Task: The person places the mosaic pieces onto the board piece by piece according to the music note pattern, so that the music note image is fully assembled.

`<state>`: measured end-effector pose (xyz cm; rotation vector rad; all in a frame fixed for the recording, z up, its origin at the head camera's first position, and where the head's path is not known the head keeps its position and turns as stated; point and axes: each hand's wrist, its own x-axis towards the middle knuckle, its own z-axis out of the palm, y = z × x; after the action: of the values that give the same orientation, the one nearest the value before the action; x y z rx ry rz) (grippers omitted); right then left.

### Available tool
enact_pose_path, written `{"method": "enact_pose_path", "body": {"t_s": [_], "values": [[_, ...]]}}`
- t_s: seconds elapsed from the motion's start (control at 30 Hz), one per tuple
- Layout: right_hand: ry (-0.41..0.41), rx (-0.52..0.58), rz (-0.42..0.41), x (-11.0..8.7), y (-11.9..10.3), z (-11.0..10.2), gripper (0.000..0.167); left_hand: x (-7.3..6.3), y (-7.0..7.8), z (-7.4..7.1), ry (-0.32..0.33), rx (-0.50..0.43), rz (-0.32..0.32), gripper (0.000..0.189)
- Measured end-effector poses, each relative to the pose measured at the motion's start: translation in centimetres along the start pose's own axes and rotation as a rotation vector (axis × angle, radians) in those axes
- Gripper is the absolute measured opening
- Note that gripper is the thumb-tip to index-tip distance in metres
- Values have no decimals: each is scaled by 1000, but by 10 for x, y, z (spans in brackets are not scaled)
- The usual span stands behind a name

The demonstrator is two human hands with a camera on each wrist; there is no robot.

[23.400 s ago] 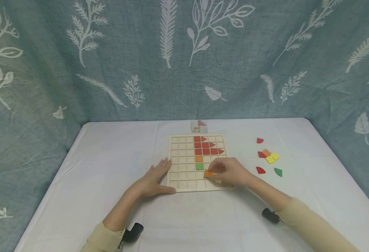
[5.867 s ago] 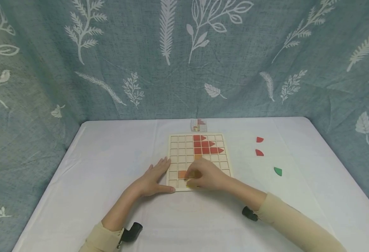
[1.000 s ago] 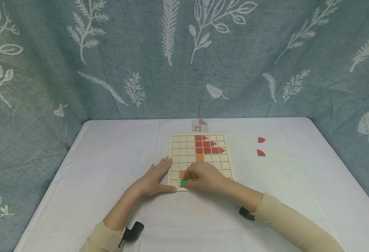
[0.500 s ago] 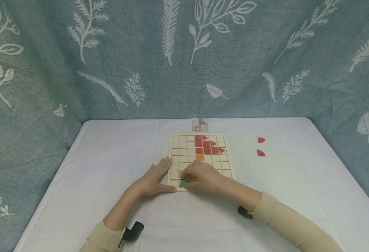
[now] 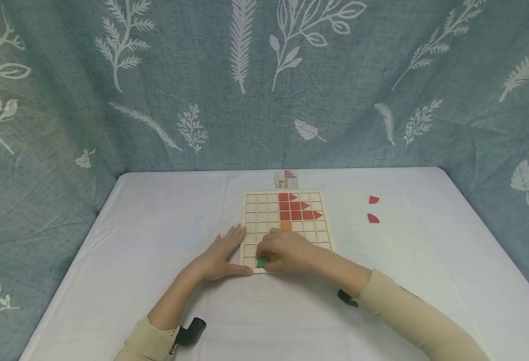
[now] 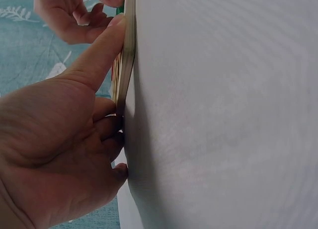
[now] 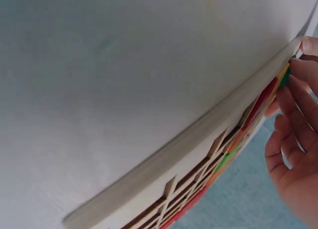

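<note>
A wooden grid board (image 5: 261, 213) lies flat on the white table. My left hand (image 5: 216, 258) rests at its left edge with fingers spread, the thumb on the near left corner. Over the near rows, my right hand (image 5: 289, 252) pinches a green quarter-round piece (image 5: 261, 262) at the nearest row, second cell from the left. Right behind that piece in the right wrist view are a yellow edge and a red piece (image 7: 262, 102). Red squares and red points (image 5: 296, 215) form three stripes in the far rows, and an orange square (image 5: 286, 225) sits below them.
Two loose red quarter-round pieces (image 5: 373, 218) lie on the table to the right of the board. A small picture card (image 5: 286, 179) lies beyond the board's far edge. A leaf-patterned teal curtain (image 5: 246, 125) hangs behind the table.
Since the oldest frame, the orange, yellow, green and one red loose pieces have left the right side. Over the last second, my right hand shifts slightly left, fingers still at the green piece.
</note>
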<state>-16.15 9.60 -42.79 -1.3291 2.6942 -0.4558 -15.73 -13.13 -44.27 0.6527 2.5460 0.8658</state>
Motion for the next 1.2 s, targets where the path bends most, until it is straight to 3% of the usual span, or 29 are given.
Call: {"method": "enact_pose_path", "body": {"t_s": [0.73, 1.2], "values": [[-109, -146, -81, 7, -7, -16, 17, -1, 2, -1, -3, -1, -2, 103], [-95, -172, -129, 9, -4, -15, 14, -1, 2, -2, -8, -1, -2, 103]]}}
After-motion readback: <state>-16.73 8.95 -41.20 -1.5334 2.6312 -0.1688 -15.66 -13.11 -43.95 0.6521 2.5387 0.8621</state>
